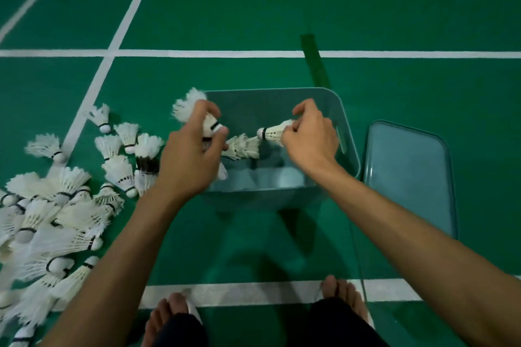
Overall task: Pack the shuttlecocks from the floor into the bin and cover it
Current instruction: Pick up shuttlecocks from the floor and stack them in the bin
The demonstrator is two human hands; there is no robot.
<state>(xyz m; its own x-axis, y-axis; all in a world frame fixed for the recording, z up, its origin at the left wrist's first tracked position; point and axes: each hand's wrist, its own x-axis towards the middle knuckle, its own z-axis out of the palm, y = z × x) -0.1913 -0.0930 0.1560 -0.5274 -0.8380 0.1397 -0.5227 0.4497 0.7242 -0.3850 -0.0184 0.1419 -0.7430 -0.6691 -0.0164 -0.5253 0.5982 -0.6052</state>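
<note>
Packing barely begun: over the bin (253, 104), left hand (186, 163) with fingers curled round a bunch of shuttlecocks (187, 105), right hand (310, 141) pinching one shuttlecock (272, 132) by its feathers; next, drop both in, back to the floor pile (56, 205), lid (408, 177) last.

The bin (267, 90) sits on the floor (282, 8) just ahead of the person's feet (338, 293), and its lid (408, 177) lies flat on the floor right beside it, on the right. A heap of shuttlecocks (56, 220) spreads over the floor left of the bin. The left grip (189, 160) is above the bin's left edge with a few shuttlecocks in it; the right grip (310, 141) is over the bin, holding one shuttlecock (272, 132) with its cork end towards the left
</note>
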